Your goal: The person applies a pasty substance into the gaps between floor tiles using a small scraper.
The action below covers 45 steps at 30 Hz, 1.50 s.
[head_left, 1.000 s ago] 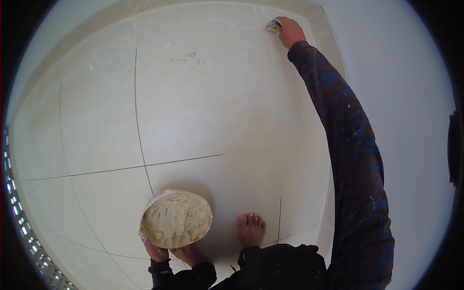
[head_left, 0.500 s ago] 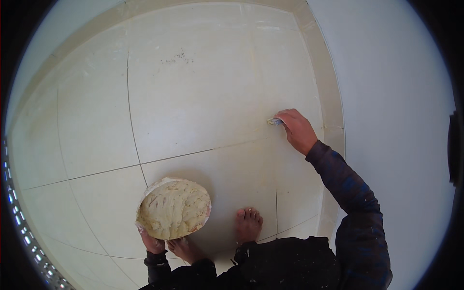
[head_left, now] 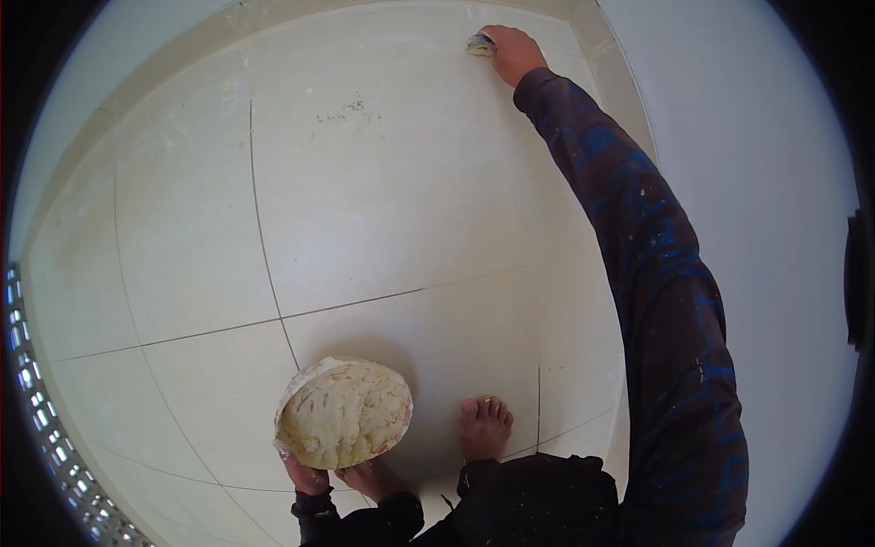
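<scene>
The paste (head_left: 344, 410) is cream, the dark sleeve (head_left: 661, 255) blue-patterned

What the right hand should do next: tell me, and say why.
Probably ease the right hand back along the floor: its arm reaches far out, the skirting lies close beyond, and the small tool it holds appears to carry pale paste. The left hand holds the tub well behind.

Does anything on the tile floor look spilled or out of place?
Yes: dark specks are scattered on the pale floor tile, left of the right hand, standing out against it; whether spilled is unclear.
</scene>
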### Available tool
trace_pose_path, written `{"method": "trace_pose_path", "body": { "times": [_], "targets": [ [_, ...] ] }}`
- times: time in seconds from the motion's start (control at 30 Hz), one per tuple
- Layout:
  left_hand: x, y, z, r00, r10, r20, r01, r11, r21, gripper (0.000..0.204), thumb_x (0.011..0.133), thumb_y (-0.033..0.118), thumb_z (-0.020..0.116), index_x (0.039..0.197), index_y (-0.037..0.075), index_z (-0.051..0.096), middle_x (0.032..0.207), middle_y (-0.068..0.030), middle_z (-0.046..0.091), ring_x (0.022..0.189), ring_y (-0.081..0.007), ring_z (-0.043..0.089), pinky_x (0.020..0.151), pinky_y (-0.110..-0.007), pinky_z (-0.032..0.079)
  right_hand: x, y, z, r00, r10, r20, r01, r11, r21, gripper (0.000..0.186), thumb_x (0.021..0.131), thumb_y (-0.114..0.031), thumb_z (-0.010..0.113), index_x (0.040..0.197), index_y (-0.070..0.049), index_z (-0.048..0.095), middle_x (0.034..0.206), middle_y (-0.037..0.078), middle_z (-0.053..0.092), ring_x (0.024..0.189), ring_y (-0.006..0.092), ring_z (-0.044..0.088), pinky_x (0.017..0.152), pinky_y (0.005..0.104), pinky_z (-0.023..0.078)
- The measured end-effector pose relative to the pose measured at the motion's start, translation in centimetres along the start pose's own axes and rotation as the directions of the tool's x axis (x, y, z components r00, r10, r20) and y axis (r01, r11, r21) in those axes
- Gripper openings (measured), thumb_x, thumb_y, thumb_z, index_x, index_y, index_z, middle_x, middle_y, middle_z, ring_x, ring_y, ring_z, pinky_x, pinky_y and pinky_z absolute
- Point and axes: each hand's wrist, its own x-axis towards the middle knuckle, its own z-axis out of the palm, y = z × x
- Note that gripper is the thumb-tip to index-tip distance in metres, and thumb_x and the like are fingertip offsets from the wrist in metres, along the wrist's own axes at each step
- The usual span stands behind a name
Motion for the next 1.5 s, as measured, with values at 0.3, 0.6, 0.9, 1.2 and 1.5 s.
{"method": "trace_pose_path", "body": {
  "times": [0.3,0.6,0.9,1.2,1.5],
  "targets": [
    [0.6,-0.5,-0.7,1.0,-0.023,0.007,0.024,0.987,-0.162,0.055,0.108,0.037,0.04,0.147,-0.003,0.04,0.144,-0.0164,0.051,0.129,-0.0286,0.054,0.108,-0.044,0.048,-21.9,-8.7,-7.4,0.981,-0.128,0.143,0.095,0.971,0.218,0.023,0.087,0.005,0.057,0.106,-0.005,0.066,0.109,0.009,0.071,0.104,0.0317,0.063,0.091,0.0437,0.046],
    [2.0,1.8,1.0,1.0,-0.01,-0.022,0.006,0.982,-0.191,0.052,0.108,0.032,0.041,0.147,-0.002,0.04,0.144,-0.0164,0.052,0.132,-0.0268,0.053,0.108,-0.042,0.047,-46.1,-12.1,-7.0,0.943,-0.096,0.319,0.007,0.963,0.271,0.031,0.086,0.004,0.057,0.113,-0.009,0.066,0.117,0.006,0.069,0.115,0.0247,0.061,0.102,0.043,0.04],
    [2.2,2.0,2.8,0.996,0.004,0.09,0.014,0.981,-0.194,0.048,0.108,0.031,0.04,0.146,0.002,0.04,0.143,-0.0132,0.052,0.13,-0.0247,0.054,0.109,-0.041,0.046,-49.7,-13.3,-12.4,0.845,0.437,0.307,-0.53,0.76,0.377,0.024,0.088,-0.006,0.066,0.111,0.0,0.067,0.11,0.016,0.069,0.104,0.0356,0.065,0.092,0.0427,0.05],
    [3.4,1.2,2.2,0.972,-0.028,0.235,0.116,0.921,-0.372,0.045,0.108,0.03,0.04,0.142,0.002,0.044,0.139,-0.0126,0.055,0.126,-0.0256,0.058,0.107,-0.042,0.049,-46.1,-16.1,-17.9,0.858,0.494,0.136,-0.513,0.819,0.258,0.027,0.09,-0.012,0.068,0.114,0.0,0.068,0.105,0.017,0.068,0.097,0.0351,0.065,0.086,0.0401,0.052],
    [2.3,1.2,2.2,0.993,-0.037,0.115,0.076,0.93,-0.359,0.053,0.108,0.036,0.039,0.147,0.002,0.041,0.144,-0.0138,0.053,0.128,-0.0273,0.057,0.108,-0.043,0.049,-48.6,-20.7,-13.7,0.964,0.259,-0.061,-0.265,0.954,-0.139,0.024,0.084,-0.006,0.07,0.107,-0.004,0.07,0.094,0.008,0.057,0.096,0.0247,0.057,0.082,0.0369,0.053]
  ]
}}
